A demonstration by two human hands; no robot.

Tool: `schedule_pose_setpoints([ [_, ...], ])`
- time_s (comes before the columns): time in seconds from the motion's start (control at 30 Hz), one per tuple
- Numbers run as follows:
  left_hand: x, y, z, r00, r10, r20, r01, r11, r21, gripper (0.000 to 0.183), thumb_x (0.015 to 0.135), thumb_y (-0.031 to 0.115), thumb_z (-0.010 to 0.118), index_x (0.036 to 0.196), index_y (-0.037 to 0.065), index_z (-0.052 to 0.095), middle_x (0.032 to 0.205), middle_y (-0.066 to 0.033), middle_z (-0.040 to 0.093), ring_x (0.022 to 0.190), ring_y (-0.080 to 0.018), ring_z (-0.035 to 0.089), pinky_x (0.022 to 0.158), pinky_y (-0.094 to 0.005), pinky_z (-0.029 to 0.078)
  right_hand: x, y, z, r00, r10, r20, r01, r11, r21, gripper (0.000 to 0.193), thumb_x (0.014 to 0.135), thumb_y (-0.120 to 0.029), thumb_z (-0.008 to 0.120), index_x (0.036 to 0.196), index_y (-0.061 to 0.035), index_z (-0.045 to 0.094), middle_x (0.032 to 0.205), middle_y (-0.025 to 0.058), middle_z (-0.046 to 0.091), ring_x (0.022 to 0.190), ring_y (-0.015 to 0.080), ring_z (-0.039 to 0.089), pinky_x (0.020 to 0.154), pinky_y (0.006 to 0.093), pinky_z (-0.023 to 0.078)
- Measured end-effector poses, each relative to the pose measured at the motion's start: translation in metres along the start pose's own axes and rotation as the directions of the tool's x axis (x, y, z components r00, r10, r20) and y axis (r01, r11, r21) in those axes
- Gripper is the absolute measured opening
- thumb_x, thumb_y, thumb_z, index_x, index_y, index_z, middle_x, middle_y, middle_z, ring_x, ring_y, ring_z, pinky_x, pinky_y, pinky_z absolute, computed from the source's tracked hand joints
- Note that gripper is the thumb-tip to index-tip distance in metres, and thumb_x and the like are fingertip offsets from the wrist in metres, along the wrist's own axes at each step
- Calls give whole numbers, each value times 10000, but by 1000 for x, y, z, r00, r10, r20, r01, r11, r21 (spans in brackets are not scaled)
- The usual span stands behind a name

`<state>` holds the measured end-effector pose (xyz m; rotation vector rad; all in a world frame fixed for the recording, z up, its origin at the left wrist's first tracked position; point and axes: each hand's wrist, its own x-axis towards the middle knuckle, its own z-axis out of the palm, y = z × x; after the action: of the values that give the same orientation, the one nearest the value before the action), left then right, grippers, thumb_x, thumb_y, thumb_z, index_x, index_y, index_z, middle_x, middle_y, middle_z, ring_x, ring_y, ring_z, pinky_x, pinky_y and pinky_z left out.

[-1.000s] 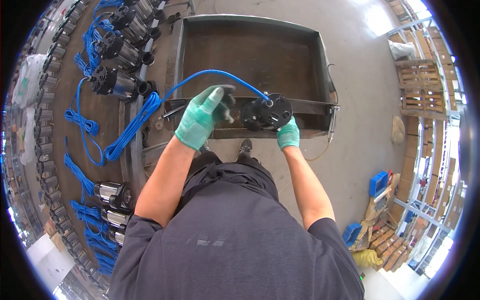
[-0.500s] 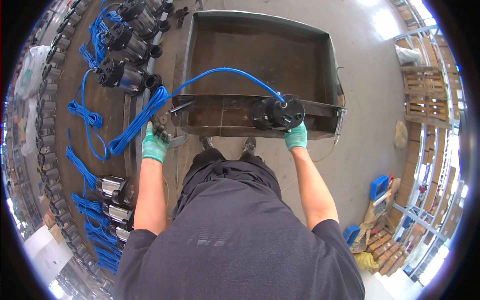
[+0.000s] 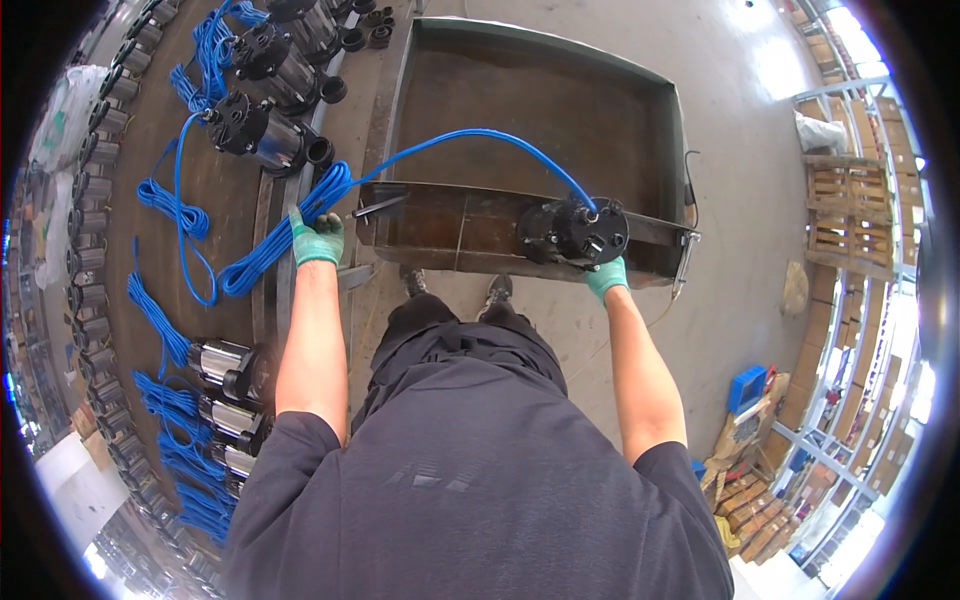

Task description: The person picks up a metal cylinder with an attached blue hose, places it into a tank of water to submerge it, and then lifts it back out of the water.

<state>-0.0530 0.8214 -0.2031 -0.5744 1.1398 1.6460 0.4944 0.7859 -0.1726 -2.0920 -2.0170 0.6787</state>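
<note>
My right hand point(image 3: 608, 278), in a green glove, grips the near lower edge of a black submersible pump point(image 3: 590, 238). The pump lies tilted at the metal trough's near side, its round cable end facing up and right. From it a blue cable point(image 3: 480, 132) arches left to a tied coil point(image 3: 275, 250). My left hand point(image 3: 318, 240), gloved in green too, is at the coil's right side. Its thumb reaches over the strands, apart from the bent fingers; part of the contact is hidden.
A deep metal trough point(image 3: 680, 150) stands before me, with a crossbar along its near part. On the left bench point(image 3: 225, 180), more steel pumps point(image 3: 262, 135) and blue cable coils point(image 3: 180, 205) lie in rows. Wooden pallets point(image 3: 850, 215) and a blue bin point(image 3: 747, 388) stand at right.
My left hand has moved forward onto the cable coil. My right hand still holds the pump, which keeps about the same place at the trough. The whole view has shifted slightly.
</note>
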Motion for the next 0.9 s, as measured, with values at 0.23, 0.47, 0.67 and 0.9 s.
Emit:
schedule_pose_setpoints([
  [0.23, 1, 11, 7, 994, -15, -110, 10, 999, -41, 468, 891, 560, 717, 695, 145, 628, 566, -11, 557, 540, -181, 566, 549, -335, 562, -5, -15, -34, 980, 134, 145, -178, 919, 351, 386, 901, -8, 549, 1278, -21, 629, 1072, 204, 733, 996, 276, 710, 908, 366, 532],
  [0.47, -66, 16, -30, 991, 102, 88, -95, 992, -82, 250, 844, 358, 765, 810, 149, 631, 749, -5, 645, 641, -172, 582, 571, -315, 509, 7, -122, -109, 916, 11, 401, -120, 962, 247, 579, 929, -129, 546, 1490, -40, 438, 898, 201, 716, 606, 248, 659, 638, 373, 537],
  [0.67, -160, 2, -65, 944, 254, 213, -231, 965, -125, 341, 882, 356, 741, 1088, 102, 646, 990, -52, 701, 912, -221, 661, 841, -416, 554, 17, -110, -98, 885, 5, 466, -195, 912, 360, 666, 898, -72, 467, 1556, -120, 382, 815, 71, 630, 552, 115, 548, 482, 282, 464],
  [0.9, -240, 34, -124, 884, 352, 308, -366, 931, -14, 505, 836, 350, 770, 1189, 27, 607, 854, -98, 712, 636, -225, 711, 552, -319, 622, 4, -149, -112, 824, -46, 565, -290, 822, 490, 674, 832, 38, 378, 1470, -129, 516, 818, 5, 595, 529, 72, 476, 472, 224, 431],
])
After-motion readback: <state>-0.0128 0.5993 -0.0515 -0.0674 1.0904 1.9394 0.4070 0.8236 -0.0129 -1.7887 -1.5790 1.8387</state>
